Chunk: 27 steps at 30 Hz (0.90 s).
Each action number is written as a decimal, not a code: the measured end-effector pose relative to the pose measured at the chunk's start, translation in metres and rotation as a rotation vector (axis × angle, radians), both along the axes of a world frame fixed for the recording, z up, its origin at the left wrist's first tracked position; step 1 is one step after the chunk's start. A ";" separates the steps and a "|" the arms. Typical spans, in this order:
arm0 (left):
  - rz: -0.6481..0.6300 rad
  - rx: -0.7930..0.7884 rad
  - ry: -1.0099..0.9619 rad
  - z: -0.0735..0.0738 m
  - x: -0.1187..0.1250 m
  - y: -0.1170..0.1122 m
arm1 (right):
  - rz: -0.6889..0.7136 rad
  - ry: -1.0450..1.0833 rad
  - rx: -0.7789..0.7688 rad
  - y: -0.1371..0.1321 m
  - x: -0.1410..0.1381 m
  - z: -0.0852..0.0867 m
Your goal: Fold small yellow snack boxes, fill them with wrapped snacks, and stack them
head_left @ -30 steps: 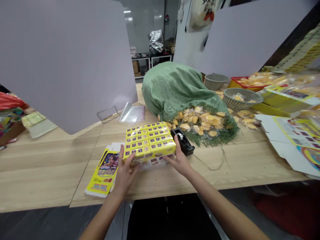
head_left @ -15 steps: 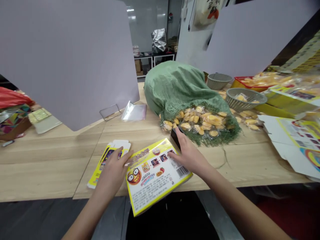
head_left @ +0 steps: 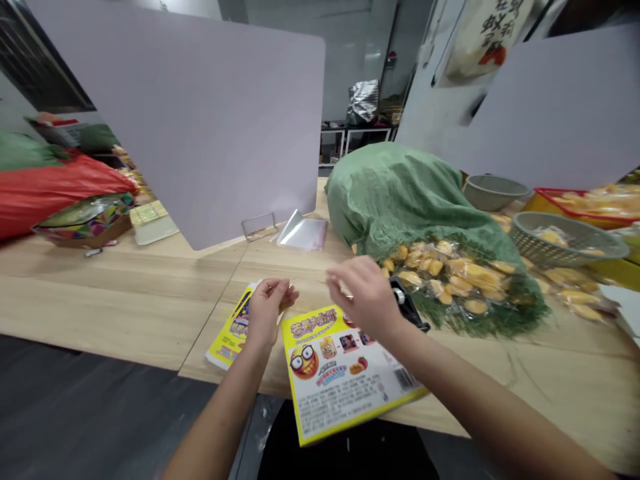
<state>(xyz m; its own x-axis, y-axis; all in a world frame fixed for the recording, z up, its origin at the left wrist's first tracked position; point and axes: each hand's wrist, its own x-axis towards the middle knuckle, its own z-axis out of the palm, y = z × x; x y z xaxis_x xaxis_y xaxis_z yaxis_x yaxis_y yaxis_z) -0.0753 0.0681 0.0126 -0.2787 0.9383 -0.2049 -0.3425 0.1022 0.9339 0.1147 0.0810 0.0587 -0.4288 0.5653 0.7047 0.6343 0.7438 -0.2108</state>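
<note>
A flat yellow-and-white printed box (head_left: 345, 393) lies at the table's front edge, its lower part over my lap. Above its top left corner, my left hand (head_left: 267, 310) is closed in a pinch; what it holds, if anything, is too small to make out. My right hand (head_left: 365, 297), slightly blurred, hovers over the box's upper edge with fingers curled together; their contents are hidden. Just behind that hand is a black tape dispenser (head_left: 411, 310), partly covered by it. Flat yellow printed cartons (head_left: 227, 343) lie under and beside my left hand.
A green mesh sack (head_left: 400, 193) spills wrapped yellow pieces (head_left: 467, 273) onto the table. Grey baskets (head_left: 565, 243) and a red-rimmed tray (head_left: 545, 197) stand at right. Clear plastic sleeves (head_left: 310, 235) lie beside a wire stand (head_left: 259, 227) and a grey panel (head_left: 240, 120).
Both hands have come off the box and are raised above its top edge with fingers drawn together. The box lies flatter, the tape dispenser shows more, and the view has turned left.
</note>
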 end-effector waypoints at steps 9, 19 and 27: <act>-0.175 -0.022 -0.221 -0.008 -0.013 -0.010 | 0.205 -0.191 -0.083 0.023 -0.051 -0.021; -0.102 0.059 0.094 -0.007 -0.016 -0.018 | 0.221 -0.318 0.053 0.023 -0.053 -0.019; -0.123 0.113 0.091 -0.009 -0.011 -0.024 | 0.189 -0.182 -0.069 0.025 -0.055 -0.022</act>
<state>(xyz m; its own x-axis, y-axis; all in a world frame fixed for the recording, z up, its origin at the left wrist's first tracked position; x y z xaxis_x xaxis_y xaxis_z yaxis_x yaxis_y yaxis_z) -0.0859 0.0439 0.0038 -0.1732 0.9820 -0.0754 -0.2470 0.0308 0.9685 0.0594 0.1058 0.0368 -0.6475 0.5071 0.5689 0.5173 0.8406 -0.1606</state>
